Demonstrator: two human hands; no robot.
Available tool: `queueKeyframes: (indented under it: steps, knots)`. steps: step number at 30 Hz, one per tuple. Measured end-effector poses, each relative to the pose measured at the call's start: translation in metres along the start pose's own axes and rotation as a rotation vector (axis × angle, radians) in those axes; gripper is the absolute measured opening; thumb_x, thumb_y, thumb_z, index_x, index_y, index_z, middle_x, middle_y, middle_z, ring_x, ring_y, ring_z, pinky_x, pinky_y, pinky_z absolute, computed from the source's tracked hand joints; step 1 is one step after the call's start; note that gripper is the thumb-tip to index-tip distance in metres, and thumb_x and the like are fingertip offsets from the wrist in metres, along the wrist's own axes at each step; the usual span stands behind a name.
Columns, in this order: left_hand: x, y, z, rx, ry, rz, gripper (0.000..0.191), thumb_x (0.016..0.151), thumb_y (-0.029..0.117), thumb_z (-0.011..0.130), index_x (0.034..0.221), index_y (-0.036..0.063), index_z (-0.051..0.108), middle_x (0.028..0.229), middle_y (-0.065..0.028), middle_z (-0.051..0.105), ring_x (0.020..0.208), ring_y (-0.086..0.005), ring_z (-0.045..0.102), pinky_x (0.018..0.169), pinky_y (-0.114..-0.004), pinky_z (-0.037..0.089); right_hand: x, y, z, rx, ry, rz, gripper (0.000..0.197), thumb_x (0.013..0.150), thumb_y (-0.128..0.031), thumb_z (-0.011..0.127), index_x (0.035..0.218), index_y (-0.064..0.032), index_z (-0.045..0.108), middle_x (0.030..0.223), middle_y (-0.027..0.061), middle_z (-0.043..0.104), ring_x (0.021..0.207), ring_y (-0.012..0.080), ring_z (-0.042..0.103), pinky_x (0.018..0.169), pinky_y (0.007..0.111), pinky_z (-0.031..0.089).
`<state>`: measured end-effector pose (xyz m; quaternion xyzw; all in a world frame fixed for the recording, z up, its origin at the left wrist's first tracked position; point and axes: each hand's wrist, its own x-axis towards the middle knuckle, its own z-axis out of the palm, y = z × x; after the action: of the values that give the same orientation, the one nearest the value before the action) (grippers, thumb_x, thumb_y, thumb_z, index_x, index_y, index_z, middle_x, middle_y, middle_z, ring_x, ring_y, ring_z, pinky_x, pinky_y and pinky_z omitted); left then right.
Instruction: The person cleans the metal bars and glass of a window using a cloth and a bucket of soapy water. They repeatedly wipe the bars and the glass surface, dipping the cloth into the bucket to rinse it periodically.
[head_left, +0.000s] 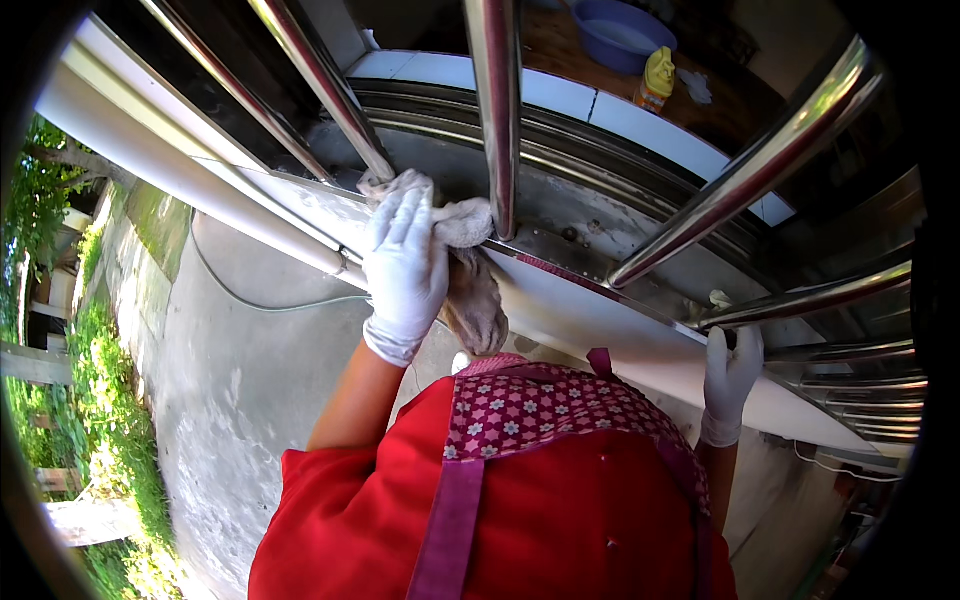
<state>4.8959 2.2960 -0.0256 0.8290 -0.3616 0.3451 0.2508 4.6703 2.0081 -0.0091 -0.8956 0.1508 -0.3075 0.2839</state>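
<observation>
My left hand (405, 277), in a white glove, presses a damp-looking grey-brown cloth (465, 223) onto the outer window sill. The cloth bunches around the foot of one metal bar (352, 120) and reaches towards the foot of another bar (495, 127). Its darker end hangs over the sill's front edge. To the right, my gloved right hand (731, 382) has its fingertips at the sill edge, by the foot of a slanting bar (810, 300). Whether those fingers grip the bar or only rest there is hidden.
Behind the bars run dark window tracks (420, 112) and a white tiled ledge (555, 94). Inside are a purple basin (622, 37) and a yellow bottle (657, 79). A white pipe (202, 180) runs below the sill at left. A thin hose (262, 306) crosses the concrete ground (225, 405).
</observation>
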Motion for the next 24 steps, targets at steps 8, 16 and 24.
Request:
queueKeyframes:
  steps: [8,16,24]
  knots:
    - [0.015,0.012,0.010,-0.192,-0.178,-0.003,0.030,0.074,0.004,0.056,0.103,-0.0029,0.060,0.107,-0.0186,0.060,0.100,-0.0367,0.055,0.090,-0.044,0.040,-0.001,0.007,0.000,-0.028,0.029,-0.034,0.023,0.074,-0.003,0.052,0.094,0.0007,0.063,0.096,0.0146,0.064,0.086,0.0306,0.056,0.082,0.039,0.043]
    - [0.002,0.009,-0.001,-0.126,-0.211,0.049,0.039,0.067,0.001,0.062,0.105,0.0050,0.056,0.106,-0.0136,0.056,0.102,-0.0364,0.050,0.089,-0.044,0.040,-0.003,0.004,-0.002,-0.031,0.024,-0.022,0.022,0.075,-0.003,0.051,0.094,0.0003,0.063,0.099,0.0142,0.064,0.089,0.0302,0.058,0.082,0.038,0.044]
    - [-0.028,0.008,0.001,-0.581,0.085,-0.106,0.027,0.082,-0.003,0.053,0.109,0.0016,0.053,0.115,-0.0155,0.052,0.109,-0.0288,0.051,0.097,-0.038,0.039,0.002,0.003,-0.001,-0.058,0.039,-0.042,0.025,0.075,-0.007,0.054,0.098,-0.0018,0.063,0.098,0.0125,0.064,0.088,0.0284,0.058,0.081,0.036,0.044]
